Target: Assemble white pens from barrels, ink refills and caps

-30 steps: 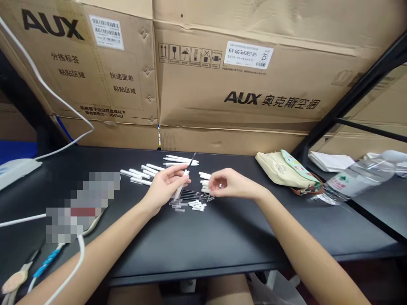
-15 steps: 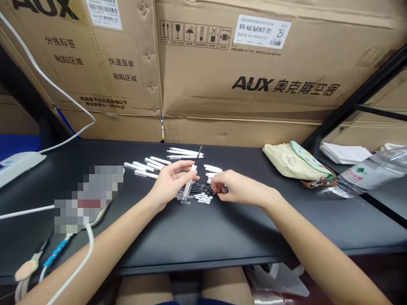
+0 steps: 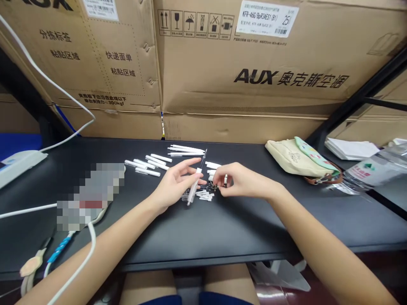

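Observation:
My left hand [image 3: 173,186] pinches a white pen barrel with a dark refill sticking out of its top [image 3: 196,178], tilted up to the right above the black table [image 3: 222,228]. Close beside it, my right hand [image 3: 233,181] pinches a small white pen part [image 3: 225,180] between thumb and fingers. Under both hands lie small white caps and clear pieces [image 3: 205,195] and dark refills. Behind my hands, white pen barrels [image 3: 149,163] lie in loose rows, with finished pens [image 3: 186,150] further back.
Big cardboard boxes [image 3: 248,76] wall off the back of the table. A beige pouch [image 3: 294,159] lies at the right, with a plastic bottle [image 3: 372,169] and white papers [image 3: 348,149] beyond a black frame bar. White cables [image 3: 47,84] and a blurred object [image 3: 90,192] sit at the left.
My right hand dipped to the pile of small parts and came up with a small white piece. My left hand kept hold of the pen barrel, tilting it slightly. The view moved downward.

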{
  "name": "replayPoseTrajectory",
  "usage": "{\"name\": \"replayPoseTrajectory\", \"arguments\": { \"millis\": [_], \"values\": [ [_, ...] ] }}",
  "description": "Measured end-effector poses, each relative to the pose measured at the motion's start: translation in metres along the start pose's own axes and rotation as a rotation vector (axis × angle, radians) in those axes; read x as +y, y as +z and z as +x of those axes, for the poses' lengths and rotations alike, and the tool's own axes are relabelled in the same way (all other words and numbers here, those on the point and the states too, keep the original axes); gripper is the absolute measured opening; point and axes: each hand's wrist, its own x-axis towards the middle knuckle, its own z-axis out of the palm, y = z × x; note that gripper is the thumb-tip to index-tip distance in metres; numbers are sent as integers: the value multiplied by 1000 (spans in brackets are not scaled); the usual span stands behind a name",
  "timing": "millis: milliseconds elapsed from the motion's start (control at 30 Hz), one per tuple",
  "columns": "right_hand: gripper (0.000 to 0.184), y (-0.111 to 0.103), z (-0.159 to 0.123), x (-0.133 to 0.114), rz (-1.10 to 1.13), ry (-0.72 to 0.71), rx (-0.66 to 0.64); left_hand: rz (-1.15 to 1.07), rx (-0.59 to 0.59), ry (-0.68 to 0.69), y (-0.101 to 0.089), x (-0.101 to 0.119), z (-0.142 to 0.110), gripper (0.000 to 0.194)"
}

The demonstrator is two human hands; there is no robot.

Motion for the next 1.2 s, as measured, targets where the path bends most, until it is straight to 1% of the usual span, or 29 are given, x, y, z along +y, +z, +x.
{"name": "replayPoseTrajectory", "arguments": {
  "millis": [33, 100, 167, 200, 267, 333, 467, 600, 767, 867, 933, 1000, 1133, 1200],
  "values": [
    [13, -3, 2, 2, 133, -10, 62, -12, -19, -15, 1, 0, -1, 49],
    [7, -7, 6, 8, 430, -18, 246, -40, -47, -55, 2, 1, -3, 46],
    [12, -6, 12, 13, 728, -4, 453, -65, -67, -93, 4, 2, -5, 45],
    [14, -4, 15, 14, 847, 10, 535, -75, -75, -107, 5, 2, -5, 44],
    [17, 2, 20, 15, 998, 34, 619, -84, -89, -128, 7, 3, -6, 44],
    [18, 8, 23, 13, 1056, 50, 637, -85, -107, -148, 7, 3, -7, 44],
    [18, 15, 24, 8, 1080, 64, 622, -87, -115, -165, 7, 2, -6, 42],
    [20, 17, 24, 6, 1061, 67, 640, -78, -116, -170, 7, 1, -6, 42],
    [21, 17, 24, 6, 1067, 52, 627, -69, -119, -162, 7, 1, -6, 41],
    [21, 16, 24, 5, 1085, 48, 669, -66, -110, -168, 7, 2, -6, 43],
    [22, 17, 23, 5, 1067, 47, 675, -64, -107, -172, 8, 2, -6, 43],
    [23, 18, 22, 5, 1035, 46, 642, -62, -105, -173, 8, 3, -6, 44],
    [28, 19, 22, 6, 963, 36, 523, -59, -106, -173, 7, 3, -6, 45],
    [33, 15, 23, 11, 940, 22, 512, -60, -82, -165, 6, 3, -6, 45]
  ]
}}
